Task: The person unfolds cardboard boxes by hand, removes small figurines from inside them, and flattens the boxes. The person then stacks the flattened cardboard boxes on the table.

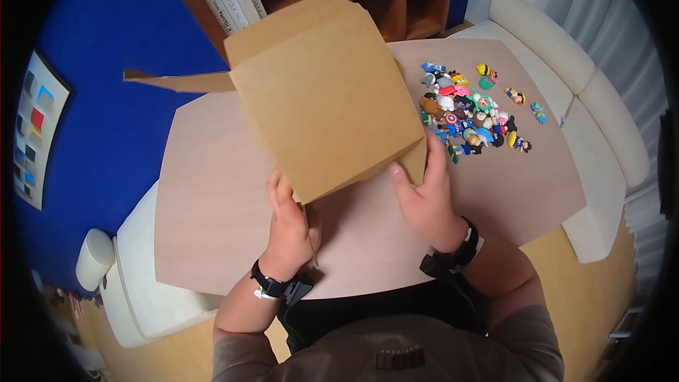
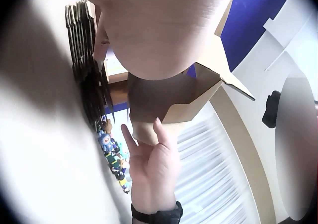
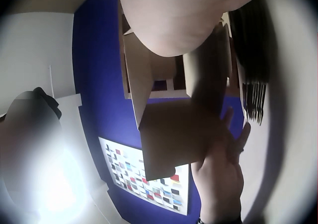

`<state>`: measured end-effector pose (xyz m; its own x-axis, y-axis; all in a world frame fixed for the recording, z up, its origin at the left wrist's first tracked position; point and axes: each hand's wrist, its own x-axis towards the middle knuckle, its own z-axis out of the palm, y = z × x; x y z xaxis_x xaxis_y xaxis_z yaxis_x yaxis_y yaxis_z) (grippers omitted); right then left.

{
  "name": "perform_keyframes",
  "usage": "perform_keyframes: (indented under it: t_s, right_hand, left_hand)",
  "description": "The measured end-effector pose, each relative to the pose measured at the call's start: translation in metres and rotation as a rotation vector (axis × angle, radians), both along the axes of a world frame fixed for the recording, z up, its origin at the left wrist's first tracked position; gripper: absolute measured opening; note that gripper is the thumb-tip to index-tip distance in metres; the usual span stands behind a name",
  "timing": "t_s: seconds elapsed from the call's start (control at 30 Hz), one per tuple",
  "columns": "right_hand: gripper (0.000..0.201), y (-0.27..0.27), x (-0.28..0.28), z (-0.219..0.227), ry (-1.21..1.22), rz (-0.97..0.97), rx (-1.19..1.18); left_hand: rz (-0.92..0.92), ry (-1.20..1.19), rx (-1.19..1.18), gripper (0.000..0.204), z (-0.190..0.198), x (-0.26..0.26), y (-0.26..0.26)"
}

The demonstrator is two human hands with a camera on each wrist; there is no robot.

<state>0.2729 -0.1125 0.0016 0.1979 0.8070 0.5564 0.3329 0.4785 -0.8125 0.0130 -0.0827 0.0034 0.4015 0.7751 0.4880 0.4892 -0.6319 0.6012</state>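
Note:
A brown cardboard box (image 1: 329, 106) is held tilted over the table, one broad side facing up. Loose flaps stick out from it, including a long flap (image 1: 180, 83) at the left. My left hand (image 1: 286, 233) grips the box's near left corner, with the thumb partly hidden behind cardboard. At the near right corner, my right hand (image 1: 430, 194) holds the box's edge beside a folded flap, its thumb on the near side. From the right wrist, the box's inner walls (image 3: 166, 67) show between spread flaps.
Several small toy figures (image 1: 470, 110) lie in a heap on the pale table (image 1: 205, 205), right of the box. Behind stands a wooden shelf (image 1: 424, 0) with books (image 1: 230, 0). White sofas (image 1: 601, 99) flank the table, and a picture (image 1: 39, 131) hangs on the blue wall.

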Motion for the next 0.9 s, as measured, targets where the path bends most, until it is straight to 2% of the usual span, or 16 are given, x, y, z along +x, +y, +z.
perform_keyframes:
  t_s: [0.03, 0.1, 0.17, 0.27, 0.33, 0.4, 0.47, 0.57, 0.63, 0.73, 0.9]
  right_hand:
    - [0.08, 0.006, 0.006, -0.003, -0.001, -0.031, -0.014]
    - [0.084, 0.011, 0.004, -0.002, -0.006, -0.089, 0.016]
    - [0.087, 0.012, 0.001, 0.0, 0.031, -0.197, 0.191]
    - [0.091, 0.012, 0.004, -0.004, 0.08, -0.184, 0.165]
    - [0.095, 0.01, 0.006, -0.001, 0.055, -0.194, 0.107]
    - [0.099, 0.009, 0.008, 0.006, 0.031, -0.201, 0.05]
    - [0.109, 0.009, 0.011, 0.012, -0.424, -0.381, 0.192]
    - [0.116, 0.006, 0.005, 0.014, -0.438, -0.359, 0.247]
    - [0.118, 0.005, 0.003, 0.017, -0.446, -0.368, 0.283]
    - [0.121, 0.002, 0.001, 0.024, -0.449, -0.371, 0.322]
    - [0.117, -0.001, 0.004, 0.023, -0.419, -0.355, 0.292]
  left_hand:
    - [-0.006, 0.058, 0.043, 0.08, 0.012, 0.005, -0.003]
    - [-0.036, 0.054, 0.039, 0.082, 0.008, 0.003, 0.0]
    - [-0.066, 0.053, 0.036, 0.085, 0.008, 0.002, 0.001]
    - [-0.055, 0.102, 0.092, 0.089, 0.01, 0.002, 0.001]
    - [-0.044, 0.063, -0.05, 0.09, 0.01, -0.003, 0.001]
    - [-0.028, 0.041, -0.004, 0.087, 0.012, -0.003, 0.002]
    - [-0.008, 0.017, 0.041, 0.083, 0.014, -0.002, 0.002]
    - [-0.093, 0.004, 0.113, 0.076, 0.018, -0.004, 0.001]
    - [-0.198, -0.059, 0.016, 0.067, 0.019, -0.004, 0.0]
    - [-0.262, -0.061, 0.043, 0.067, 0.015, -0.006, 0.003]
    - [-0.258, -0.118, 0.152, 0.061, 0.011, -0.007, 0.001]
